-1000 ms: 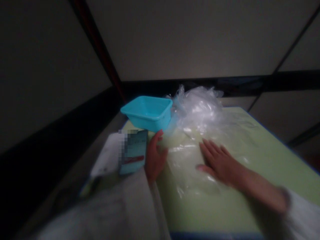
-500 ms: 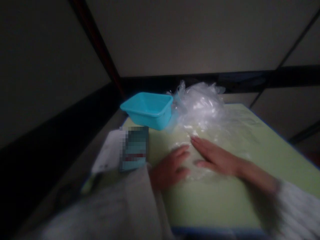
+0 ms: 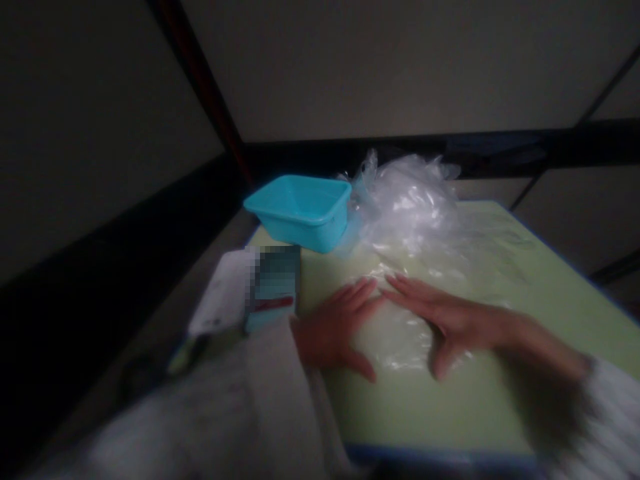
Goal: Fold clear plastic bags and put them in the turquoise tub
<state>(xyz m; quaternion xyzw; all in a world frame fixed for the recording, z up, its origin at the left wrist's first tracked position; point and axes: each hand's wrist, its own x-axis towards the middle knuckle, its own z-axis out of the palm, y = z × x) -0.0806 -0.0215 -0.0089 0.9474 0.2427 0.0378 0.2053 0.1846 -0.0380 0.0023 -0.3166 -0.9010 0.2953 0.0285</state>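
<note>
A thin clear plastic bag (image 3: 400, 340) lies flat on the pale green table (image 3: 420, 417). My left hand (image 3: 337, 327) rests on its left side, palm down, with fingers stretched out and thumb apart. From the right, my right hand (image 3: 455, 323) lies on the same plastic, fingers extended and thumb spread towards me. The fingertips of both hands nearly meet at the bag's far part. Just beyond them is a crumpled heap of clear plastic bags (image 3: 413, 200), whose lower sheets spread towards my hands.
A turquoise plastic basin (image 3: 300, 213) stands at the back left, beside the heap. Left of my left hand lie a partly blurred grey-blue box-like item (image 3: 273, 293) and a white flat object (image 3: 223, 293). Walls close in behind and on the left.
Both hands have flattened and spread on the plastic, thumbs moving out towards me. My left fingers have straightened from a curl. The view has shifted slightly.
</note>
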